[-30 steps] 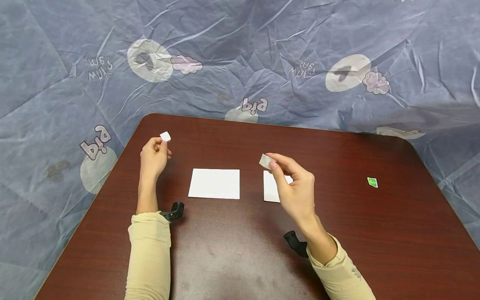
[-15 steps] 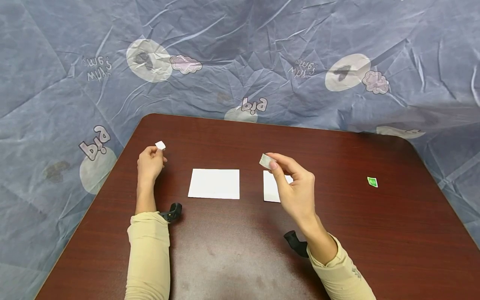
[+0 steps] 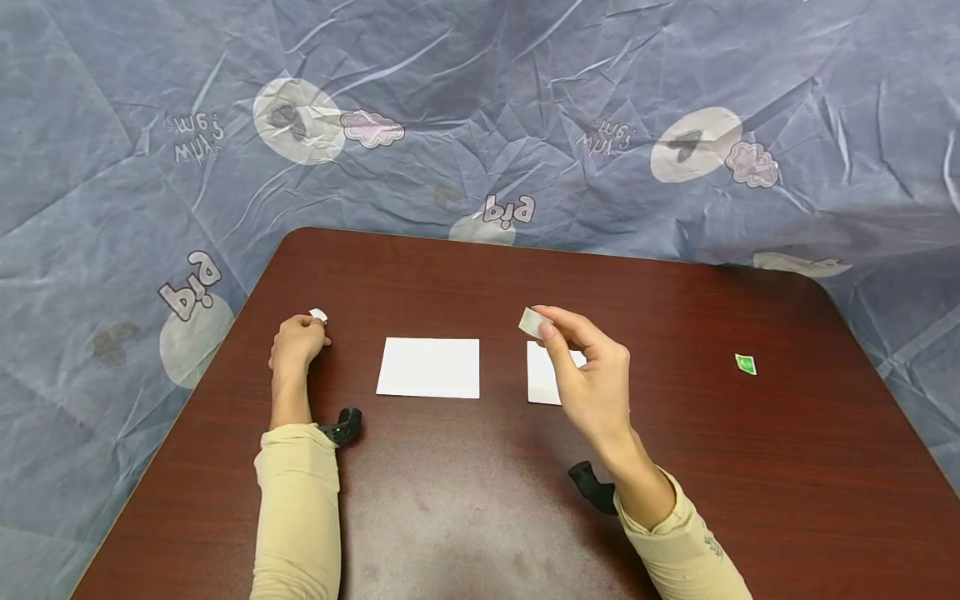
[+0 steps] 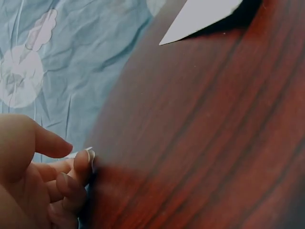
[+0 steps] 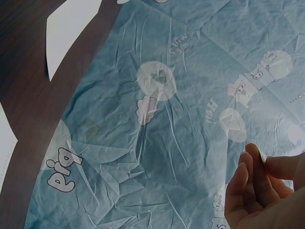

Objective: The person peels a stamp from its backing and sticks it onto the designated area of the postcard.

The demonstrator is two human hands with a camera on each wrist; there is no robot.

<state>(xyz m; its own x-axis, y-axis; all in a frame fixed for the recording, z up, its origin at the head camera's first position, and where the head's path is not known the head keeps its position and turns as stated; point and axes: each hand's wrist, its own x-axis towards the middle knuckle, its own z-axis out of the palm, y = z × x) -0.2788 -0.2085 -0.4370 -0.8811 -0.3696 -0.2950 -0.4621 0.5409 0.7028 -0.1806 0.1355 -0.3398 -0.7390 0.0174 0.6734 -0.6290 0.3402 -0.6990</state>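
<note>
At the table's left side, my left hand (image 3: 296, 343) pinches a small white square (image 3: 318, 315) by its edge, low over the wood. In the left wrist view the thumb and fingers of that hand (image 4: 52, 176) close on the thin white piece. Further right, my right hand (image 3: 596, 375) is raised and pinches a small pale grey square (image 3: 533, 323) between thumb and fingertips. Behind that hand lies a white card (image 3: 543, 379), partly covered by it. A wider white card (image 3: 427, 367) lies flat between the two hands.
A small green sticker-like square (image 3: 745, 364) lies on the right part of the dark brown table (image 3: 480, 283). Blue printed sheeting (image 3: 450, 100) hangs behind and around the table. Black wrist cameras stick out from the left sleeve (image 3: 300, 500) and right sleeve (image 3: 682, 542).
My left hand, with the white square, has come down and toward me, slightly leftward. The right hand and its square have stayed in place.
</note>
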